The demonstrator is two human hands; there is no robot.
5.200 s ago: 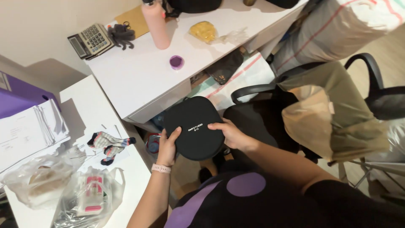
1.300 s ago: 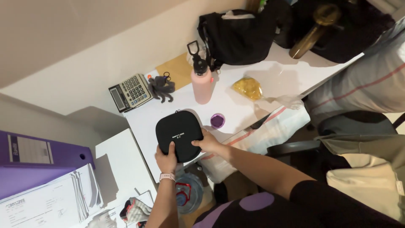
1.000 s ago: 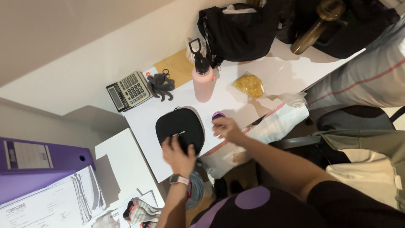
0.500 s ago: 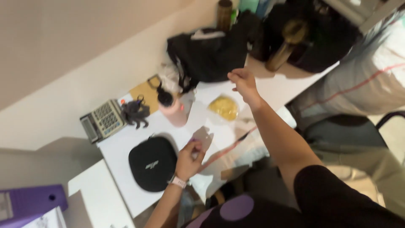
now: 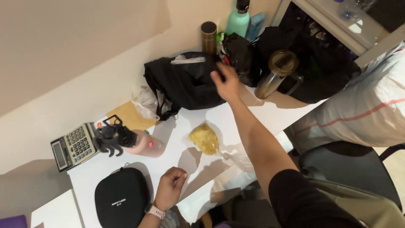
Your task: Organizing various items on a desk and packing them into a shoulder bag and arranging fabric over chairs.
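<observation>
while your right hand [image 5: 226, 82] stretches across the bench [image 5: 270, 110] to the far wall, it lands on the black bag [image 5: 185, 82] slumped there, with your fingers [image 5: 219, 72] spread loosely and lying on the fabric near the bag's upper right edge; whether they pinch a fold or only touch it, i cannot tell. your left hand [image 5: 171, 188] sits back at the near edge of the bench, curled into a closed fist; anything inside it is hidden, so i cannot say it holds a thing. the black oval zip case [image 5: 121, 198] lies flat just beside that fist, free of both hands. the pink water bottle [image 5: 141, 145] lies on its side next to the calculator [image 5: 71, 145], its black lid towards a small dark tentacled charm [image 5: 106, 141]. a clear bag of yellow snack [image 5: 203, 138] rests mid-bench, between your two arms. behind the black bag stand a brown flask [image 5: 208, 37], a green bottle [image 5: 237, 19] and a bronze tumbler [image 5: 275, 74], crowded against the wall so the front stays workable.
</observation>
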